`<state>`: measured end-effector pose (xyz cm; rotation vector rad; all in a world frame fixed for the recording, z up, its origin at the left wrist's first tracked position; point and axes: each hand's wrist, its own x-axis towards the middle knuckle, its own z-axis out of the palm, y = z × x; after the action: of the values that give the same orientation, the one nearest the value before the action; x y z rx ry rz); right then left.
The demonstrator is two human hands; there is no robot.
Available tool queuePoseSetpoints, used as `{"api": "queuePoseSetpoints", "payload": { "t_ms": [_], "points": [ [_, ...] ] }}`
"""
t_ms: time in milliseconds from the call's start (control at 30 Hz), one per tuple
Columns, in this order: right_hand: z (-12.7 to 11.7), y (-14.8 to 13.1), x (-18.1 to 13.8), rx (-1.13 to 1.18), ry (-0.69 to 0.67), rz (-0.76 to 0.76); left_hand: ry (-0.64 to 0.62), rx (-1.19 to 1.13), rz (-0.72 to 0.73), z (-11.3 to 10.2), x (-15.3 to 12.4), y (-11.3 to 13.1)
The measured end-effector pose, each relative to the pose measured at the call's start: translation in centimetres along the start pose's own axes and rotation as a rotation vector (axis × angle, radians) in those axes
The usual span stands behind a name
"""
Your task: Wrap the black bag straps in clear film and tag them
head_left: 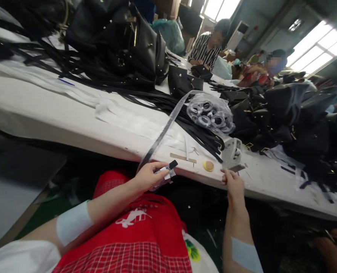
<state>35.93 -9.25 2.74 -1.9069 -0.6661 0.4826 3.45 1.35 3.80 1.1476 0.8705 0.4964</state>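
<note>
My left hand (149, 176) is closed at the table's near edge, pinching the end of a black strap (164, 131) that runs up across the white table (57, 113); a small black tip and a white wrap show at my fingertips. My right hand (233, 182) is closed on a small flat dark piece (236, 167) just below a grey tape dispenser (231, 152). A round yellow pad (208, 165) lies between the two hands.
Black bags (119, 41) and loose black straps (196, 129) are piled across the table. A clear bag of tape rolls (210, 113) lies beside the dispenser. Two people sit at the far end. A red apron (140, 227) covers my lap.
</note>
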Motion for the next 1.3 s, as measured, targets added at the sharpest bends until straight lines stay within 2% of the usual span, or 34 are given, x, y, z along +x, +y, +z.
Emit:
{"api": "queuePoseSetpoints", "payload": {
  "t_ms": [167, 267, 367, 567, 800, 1033, 1200, 1300],
  "points": [
    [7.7, -6.7, -8.0, 0.242, -0.563, -0.081, 0.031, 0.077, 0.064, 0.8, -0.2, -0.1],
    [10.6, -8.9, -11.3, 0.299, -0.721, -0.102, 0.068, 0.12, 0.135, 0.7, -0.4, -0.1],
    [11.7, -8.8, -12.5, 0.334, -0.768, -0.096, 0.115, 0.118, 0.169, 0.1, -0.6, -0.2],
    [12.6, -7.5, -12.6, 0.329, -0.774, 0.014, 0.201, 0.003, 0.205, -0.4, -0.5, -0.3],
    [13.3, -6.8, -12.7, 0.243, -0.728, 0.11, 0.16, -0.161, 0.118, 0.1, -0.6, 0.0],
    [14.1, -5.9, -12.1, 0.246, -0.752, 0.2, 0.124, -0.204, 0.173, -0.1, -0.5, -0.6],
    [14.0, -5.9, -12.0, 0.287, -0.868, 0.185, 0.231, -0.1, 0.146, -0.1, -0.6, -0.3],
    [13.6, -6.3, -12.1, 0.368, -0.955, 0.163, 0.305, -0.117, 0.169, -0.3, -0.4, 0.0]
  ]
}}
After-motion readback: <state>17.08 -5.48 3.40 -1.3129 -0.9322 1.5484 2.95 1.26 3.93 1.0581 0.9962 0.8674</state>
